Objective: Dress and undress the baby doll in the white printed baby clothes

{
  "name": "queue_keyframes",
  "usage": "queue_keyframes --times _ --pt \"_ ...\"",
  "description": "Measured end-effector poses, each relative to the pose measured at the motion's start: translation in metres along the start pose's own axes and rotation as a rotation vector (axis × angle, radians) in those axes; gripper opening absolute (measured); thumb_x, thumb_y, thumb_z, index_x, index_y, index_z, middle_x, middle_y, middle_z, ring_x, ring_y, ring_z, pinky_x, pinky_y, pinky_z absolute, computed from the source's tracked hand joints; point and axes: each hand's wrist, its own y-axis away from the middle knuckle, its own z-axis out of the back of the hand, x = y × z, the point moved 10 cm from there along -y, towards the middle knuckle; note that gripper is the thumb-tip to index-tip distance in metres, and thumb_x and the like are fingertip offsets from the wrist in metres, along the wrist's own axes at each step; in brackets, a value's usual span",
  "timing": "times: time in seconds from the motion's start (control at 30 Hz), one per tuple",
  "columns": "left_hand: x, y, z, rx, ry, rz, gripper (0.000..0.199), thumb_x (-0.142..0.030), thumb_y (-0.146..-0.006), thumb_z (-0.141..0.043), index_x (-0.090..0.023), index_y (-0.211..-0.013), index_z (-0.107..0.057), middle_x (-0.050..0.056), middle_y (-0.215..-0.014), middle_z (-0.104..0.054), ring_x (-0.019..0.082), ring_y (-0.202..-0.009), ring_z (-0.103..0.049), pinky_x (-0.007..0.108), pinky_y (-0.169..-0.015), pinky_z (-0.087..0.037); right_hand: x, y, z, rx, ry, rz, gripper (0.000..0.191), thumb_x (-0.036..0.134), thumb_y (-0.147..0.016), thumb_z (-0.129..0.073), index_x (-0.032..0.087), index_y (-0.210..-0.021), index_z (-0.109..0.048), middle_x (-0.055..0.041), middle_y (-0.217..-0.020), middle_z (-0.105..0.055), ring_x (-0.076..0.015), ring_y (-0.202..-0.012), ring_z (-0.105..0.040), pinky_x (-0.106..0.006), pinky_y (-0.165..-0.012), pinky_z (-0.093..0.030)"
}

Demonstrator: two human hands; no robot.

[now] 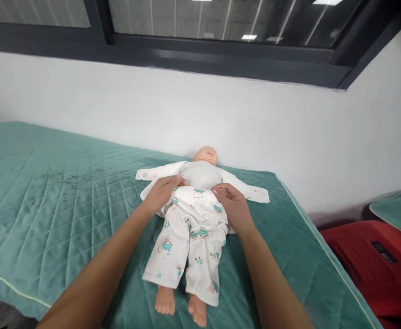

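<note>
A baby doll (pixel 206 154) lies on its back with its head toward the wall and its bare feet toward me. It wears white printed pants (pixel 195 214) with green and orange pictures. A white long-sleeved top (pixel 244 186) is spread under and beside its torso, sleeves stretched out to both sides, over a pale chest (pixel 202 175). My left hand (pixel 164 192) grips the waistband at the doll's left-of-view hip, its fingertips partly hidden at the cloth edge. At the opposite hip, my right hand (pixel 233 203) pinches the waistband between thumb and fingers.
A green quilted cover (pixel 66 192) lies beneath the doll and runs far to the left. Behind it rises a white wall (pixel 145 105) with a dark window frame (pixel 186 57). Beyond the right edge stands a red plastic object (pixel 365 260), with green cloth (pixel 397 210) above it.
</note>
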Motion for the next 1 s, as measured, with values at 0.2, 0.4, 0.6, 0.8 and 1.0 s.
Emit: queue_keyframes --times 0.2,0.4,0.6,0.8,1.0 --pt "-0.032 -0.017 -0.06 0.647 -0.253 -0.063 0.045 -0.061 -0.08 -0.059 -0.018 -0.072 -0.065 -0.001 -0.067 -0.056 0.013 -0.06 -0.044 0.026 -0.054 -0.03 0.01 0.006 -0.007 -0.076 0.14 0.143 0.022 0.043 -0.082 -0.069 0.023 -0.091 -0.068 0.0001 -0.073 -0.064 -0.0136 -0.063 -0.05 -0.026 -0.057 -0.037" --pt "-0.005 -0.014 -0.053 0.609 -0.159 -0.022 0.034 -0.052 -0.076 -0.069 -0.019 -0.082 -0.061 -0.003 -0.078 -0.056 0.012 -0.067 -0.047 0.023 -0.057 -0.033 0.001 0.001 -0.013 0.004 0.152 0.092 0.021 0.043 -0.085 -0.066 0.022 -0.087 -0.068 0.0026 -0.066 -0.058 -0.0121 -0.06 -0.046 -0.026 -0.058 -0.036" --pt "0.028 -0.026 0.026 -0.431 0.103 -0.025 0.027 -0.03 -0.075 -0.075 -0.017 -0.08 -0.052 -0.006 -0.072 -0.048 0.009 -0.069 -0.044 0.021 -0.063 -0.038 0.006 -0.003 -0.015 0.049 0.017 0.113 0.023 0.043 -0.084 -0.066 0.02 -0.088 -0.069 0.0015 -0.08 -0.064 -0.0124 -0.075 -0.054 -0.024 -0.069 -0.042" --pt "0.019 -0.009 0.019 -0.536 0.058 0.129 0.016 -0.007 -0.077 -0.069 -0.011 -0.081 -0.054 -0.008 -0.066 -0.042 0.005 -0.064 -0.041 0.021 -0.07 -0.044 -0.008 -0.005 -0.019 0.212 -0.288 0.041 0.03 0.042 -0.073 -0.078 0.022 -0.093 -0.069 0.002 -0.088 -0.067 -0.012 -0.079 -0.058 -0.021 -0.071 -0.047" --pt "0.022 -0.005 0.004 -0.35 0.067 0.261 0.008 -0.009 -0.068 -0.063 -0.007 -0.068 -0.056 -0.008 -0.053 -0.042 0.017 -0.079 -0.06 0.042 -0.077 -0.052 -0.019 -0.003 -0.02 0.286 -0.451 -0.057 0.034 0.039 -0.066 -0.083 0.022 -0.091 -0.067 0.0047 -0.08 -0.067 -0.0113 -0.076 -0.06 -0.021 -0.071 -0.05"
